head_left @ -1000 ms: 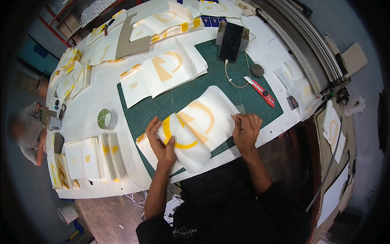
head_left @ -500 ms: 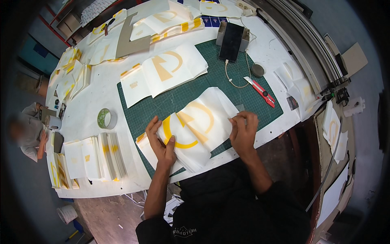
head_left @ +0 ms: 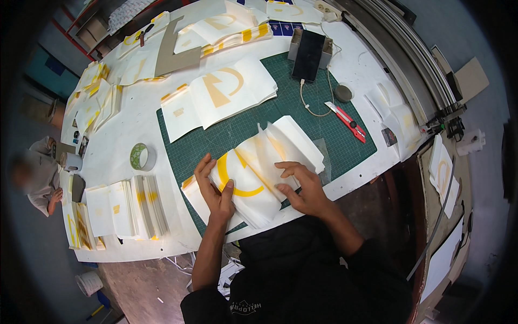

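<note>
A stack of thin white sheets (head_left: 237, 197) printed with yellow and orange shapes lies in front of me, on the near part of a green cutting mat (head_left: 353, 154). My left hand (head_left: 216, 189) rests on its left part, with fingers stretched out and the thumb apart on a yellow curve. A thin, see-through sheet (head_left: 261, 148) stands raised and curved at the stack's middle. Against its right side is my right hand (head_left: 305, 189), fingers and thumb spread apart. Beyond it shows the white page (head_left: 302, 143) underneath.
Another printed stack (head_left: 221, 94) lies farther back on the mat. A red utility knife (head_left: 345, 121), a phone (head_left: 308, 56) with its cable and a round grey tin (head_left: 342, 93) are at the right. A tape roll (head_left: 142, 157) and bundled sheets (head_left: 121, 210) stand left. A person (head_left: 40, 173) is at far left.
My right hand has moved left from the stack's right edge, its fingers going from a pinch to spread. One sheet has lifted and swung left, baring the white page below. My left hand stays put.
</note>
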Demonstrator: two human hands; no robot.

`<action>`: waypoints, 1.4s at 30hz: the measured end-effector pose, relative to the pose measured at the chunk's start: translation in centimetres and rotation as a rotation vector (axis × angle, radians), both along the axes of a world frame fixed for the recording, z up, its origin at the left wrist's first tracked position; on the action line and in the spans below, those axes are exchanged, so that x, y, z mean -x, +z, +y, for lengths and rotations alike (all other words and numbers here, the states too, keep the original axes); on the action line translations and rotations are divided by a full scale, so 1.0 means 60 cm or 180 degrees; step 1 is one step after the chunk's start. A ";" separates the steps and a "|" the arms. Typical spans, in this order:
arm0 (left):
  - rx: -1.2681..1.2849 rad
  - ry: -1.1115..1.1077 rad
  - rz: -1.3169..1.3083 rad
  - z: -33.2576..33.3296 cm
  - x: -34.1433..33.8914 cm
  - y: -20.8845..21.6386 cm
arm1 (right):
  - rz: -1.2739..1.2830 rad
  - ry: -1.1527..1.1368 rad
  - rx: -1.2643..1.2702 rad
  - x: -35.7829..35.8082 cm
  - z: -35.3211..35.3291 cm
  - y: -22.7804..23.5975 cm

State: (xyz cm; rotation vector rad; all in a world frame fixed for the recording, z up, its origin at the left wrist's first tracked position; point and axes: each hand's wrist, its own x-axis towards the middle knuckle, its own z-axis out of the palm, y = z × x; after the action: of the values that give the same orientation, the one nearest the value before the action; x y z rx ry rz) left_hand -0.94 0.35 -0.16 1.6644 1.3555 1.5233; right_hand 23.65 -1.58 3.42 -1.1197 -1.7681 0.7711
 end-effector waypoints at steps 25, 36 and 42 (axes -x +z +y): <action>0.0016 -0.0066 -0.0027 0.001 0.001 0.001 | -0.0954 0.0044 0.1074 -0.015 0.134 0.061; 0.0042 -0.0041 -0.0037 -0.001 -0.003 0.006 | -0.1388 -0.0869 0.1025 -0.003 0.053 0.011; -0.0072 -0.0010 0.0129 -0.002 0.009 -0.009 | -0.0900 -0.0881 0.0425 0.031 0.031 -0.012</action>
State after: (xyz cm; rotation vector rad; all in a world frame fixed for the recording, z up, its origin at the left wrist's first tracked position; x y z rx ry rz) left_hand -1.47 0.24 -0.69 1.7189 1.3605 1.5160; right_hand 21.79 0.30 2.69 -1.5892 -1.7556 0.5903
